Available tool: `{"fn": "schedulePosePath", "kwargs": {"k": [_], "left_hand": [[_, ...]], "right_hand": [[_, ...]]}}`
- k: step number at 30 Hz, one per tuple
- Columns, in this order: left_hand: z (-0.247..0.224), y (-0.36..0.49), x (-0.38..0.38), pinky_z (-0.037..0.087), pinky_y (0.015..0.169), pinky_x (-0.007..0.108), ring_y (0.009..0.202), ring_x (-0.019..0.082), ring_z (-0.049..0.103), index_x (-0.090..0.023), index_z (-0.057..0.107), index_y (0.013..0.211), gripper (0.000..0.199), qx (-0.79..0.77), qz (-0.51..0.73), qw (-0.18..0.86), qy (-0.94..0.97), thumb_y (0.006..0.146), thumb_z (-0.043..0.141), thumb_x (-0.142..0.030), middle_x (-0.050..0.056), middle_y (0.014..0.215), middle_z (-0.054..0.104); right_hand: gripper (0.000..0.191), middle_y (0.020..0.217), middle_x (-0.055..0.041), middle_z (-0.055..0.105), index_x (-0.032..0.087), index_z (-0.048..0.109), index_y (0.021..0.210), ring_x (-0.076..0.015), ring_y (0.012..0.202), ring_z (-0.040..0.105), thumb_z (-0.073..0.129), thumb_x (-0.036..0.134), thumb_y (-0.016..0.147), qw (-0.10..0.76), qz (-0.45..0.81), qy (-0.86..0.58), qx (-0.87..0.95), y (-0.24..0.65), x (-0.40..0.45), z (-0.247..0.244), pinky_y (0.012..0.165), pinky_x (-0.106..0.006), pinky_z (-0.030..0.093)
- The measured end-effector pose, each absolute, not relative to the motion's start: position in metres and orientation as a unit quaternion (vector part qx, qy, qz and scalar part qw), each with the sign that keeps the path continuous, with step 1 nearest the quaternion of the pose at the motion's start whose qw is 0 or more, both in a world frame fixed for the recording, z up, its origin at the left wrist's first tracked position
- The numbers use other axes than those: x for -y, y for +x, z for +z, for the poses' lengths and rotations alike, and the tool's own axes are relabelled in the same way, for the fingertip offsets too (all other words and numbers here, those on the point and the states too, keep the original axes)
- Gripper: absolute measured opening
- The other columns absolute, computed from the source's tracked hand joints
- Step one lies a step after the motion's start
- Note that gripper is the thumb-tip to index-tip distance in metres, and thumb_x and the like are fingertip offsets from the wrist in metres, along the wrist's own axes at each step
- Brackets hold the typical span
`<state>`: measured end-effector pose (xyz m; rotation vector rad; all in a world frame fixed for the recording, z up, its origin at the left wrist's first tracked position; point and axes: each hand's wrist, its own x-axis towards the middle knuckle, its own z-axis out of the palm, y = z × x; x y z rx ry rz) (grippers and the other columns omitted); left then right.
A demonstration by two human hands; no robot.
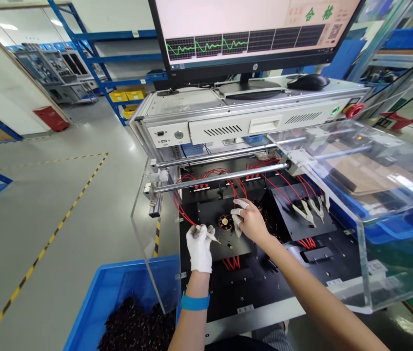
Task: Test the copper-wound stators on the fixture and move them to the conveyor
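Note:
My left hand (pixel 199 248), in a white glove, pinches a pale test clip (pixel 211 237) that has red wires running into it. The clip's tip points right, over a dark plate (pixel 209 214). My right hand (pixel 252 219), with white finger cots on some fingers, closes on a second pale clip (pixel 237 230), partly hidden by the fingers. Between the two hands a small round copper-wound stator (pixel 225 222) sits on the plate. More wound stators (pixel 264 210) lie just beyond my right hand, partly covered by it.
Several clips (pixel 304 214) rest on another dark plate (pixel 286 195) at right. Metal rails (pixel 224 176) cross behind, and a clear cover (pixel 367 195) stands at right. A blue bin (pixel 96 292) holding many dark wound parts is at lower left. A monitor (pixel 250 63) stands above.

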<state>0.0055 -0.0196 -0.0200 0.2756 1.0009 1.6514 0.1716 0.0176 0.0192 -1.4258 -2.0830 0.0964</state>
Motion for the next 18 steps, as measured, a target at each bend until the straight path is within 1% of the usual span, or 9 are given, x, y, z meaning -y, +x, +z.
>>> {"fn": "schedulePosePath", "kwargs": {"k": [3, 7, 9, 14, 16, 18], "left_hand": [[-0.017, 0.006, 0.022, 0.048, 0.083, 0.042, 0.077, 0.020, 0.065, -0.018, 0.043, 0.086, 0.046, -0.409, 0.702, 0.571, 0.117, 0.056, 0.077, -0.023, -0.002, 0.079, 0.057], [-0.017, 0.007, 0.021, 0.049, 0.082, 0.041, 0.079, 0.021, 0.065, -0.018, 0.043, 0.086, 0.046, -0.408, 0.709, 0.565, 0.110, 0.056, 0.078, -0.022, -0.002, 0.080, 0.056], [-0.019, 0.008, 0.020, 0.049, 0.081, 0.042, 0.076, 0.021, 0.065, -0.018, 0.043, 0.086, 0.046, -0.418, 0.711, 0.556, 0.102, 0.056, 0.077, -0.022, -0.001, 0.080, 0.056], [-0.021, 0.009, 0.020, 0.049, 0.081, 0.044, 0.076, 0.022, 0.065, -0.018, 0.042, 0.086, 0.046, -0.424, 0.713, 0.550, 0.094, 0.056, 0.076, -0.022, 0.000, 0.083, 0.055], [-0.021, 0.009, 0.019, 0.048, 0.083, 0.044, 0.079, 0.022, 0.065, -0.018, 0.042, 0.086, 0.044, -0.418, 0.710, 0.557, 0.104, 0.058, 0.075, -0.022, 0.000, 0.084, 0.055], [-0.022, 0.007, 0.020, 0.047, 0.086, 0.045, 0.085, 0.023, 0.064, -0.018, 0.042, 0.089, 0.040, -0.417, 0.704, 0.560, 0.130, 0.062, 0.072, -0.026, 0.001, 0.086, 0.054]], "right_hand": [[0.013, 0.118, -0.0082, 0.056, 0.020, 0.070, 0.083, -0.0265, 0.114, 0.044, 0.060, 0.023, 0.075, 0.272, 0.027, -0.535, 0.800, 0.172, -0.019, 0.020, 0.095, -0.042, 0.040], [0.004, 0.119, -0.0067, 0.055, 0.020, 0.068, 0.071, -0.0272, 0.116, 0.042, 0.066, 0.024, 0.070, 0.245, 0.015, -0.540, 0.805, 0.170, -0.019, 0.025, 0.094, -0.042, 0.038], [0.005, 0.118, -0.0066, 0.056, 0.020, 0.067, 0.066, -0.0270, 0.115, 0.042, 0.068, 0.025, 0.068, 0.233, 0.012, -0.542, 0.807, 0.168, -0.019, 0.029, 0.094, -0.041, 0.037], [0.007, 0.116, -0.0069, 0.058, 0.020, 0.067, 0.069, -0.0262, 0.114, 0.043, 0.069, 0.026, 0.067, 0.199, -0.001, -0.551, 0.810, 0.164, -0.019, 0.035, 0.092, -0.038, 0.037], [0.007, 0.115, -0.0068, 0.059, 0.020, 0.068, 0.070, -0.0254, 0.113, 0.043, 0.068, 0.026, 0.067, 0.185, -0.009, -0.552, 0.813, 0.163, -0.020, 0.038, 0.092, -0.037, 0.036], [0.006, 0.113, -0.0062, 0.060, 0.020, 0.068, 0.071, -0.0246, 0.111, 0.044, 0.066, 0.026, 0.068, 0.168, -0.016, -0.550, 0.818, 0.161, -0.020, 0.041, 0.092, -0.037, 0.035]]}}
